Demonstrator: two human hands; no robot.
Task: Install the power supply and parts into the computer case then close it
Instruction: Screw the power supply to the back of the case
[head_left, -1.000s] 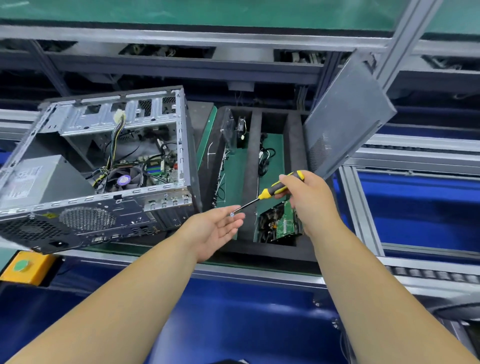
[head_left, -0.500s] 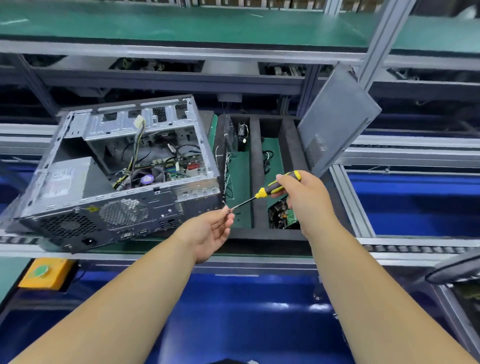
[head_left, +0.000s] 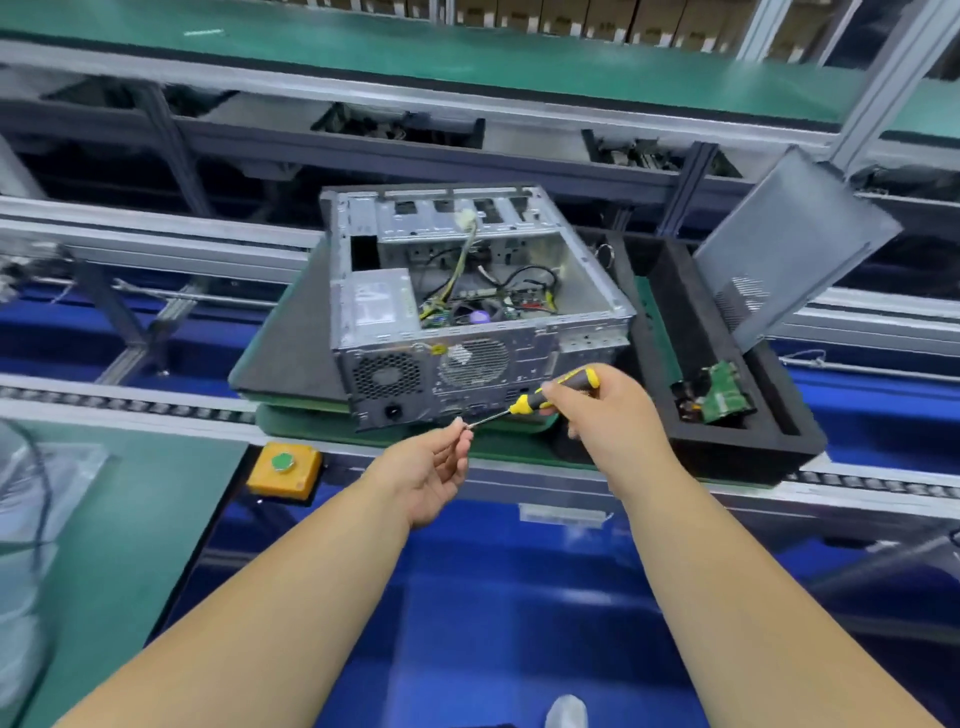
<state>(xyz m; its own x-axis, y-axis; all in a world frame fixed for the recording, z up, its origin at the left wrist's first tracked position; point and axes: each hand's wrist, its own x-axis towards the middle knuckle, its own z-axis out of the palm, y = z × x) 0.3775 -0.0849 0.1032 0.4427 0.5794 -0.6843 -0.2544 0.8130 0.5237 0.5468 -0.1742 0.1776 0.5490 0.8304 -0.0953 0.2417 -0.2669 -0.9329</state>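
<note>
The open computer case (head_left: 467, 317) lies on its side on a dark pad, its rear panel facing me. The grey power supply (head_left: 374, 306) sits inside at the left, with cables and the motherboard beside it. My right hand (head_left: 602, 410) grips a yellow-and-black screwdriver (head_left: 550, 392) just in front of the case's rear. My left hand (head_left: 431, 467) pinches something small at the screwdriver's tip; it looks like a screw. The grey side panel (head_left: 789, 244) leans upright at the right.
A black foam tray (head_left: 748, 452) to the right of the case holds a green circuit board (head_left: 719, 392). A yellow box with a green button (head_left: 283, 470) sits at the conveyor's near edge. Rails and shelving run behind. A green mat lies at the lower left.
The view has swung left, so the case now sits centred instead of at the left. My hands stayed together at the screwdriver tip and now lie in front of the case's rear panel.
</note>
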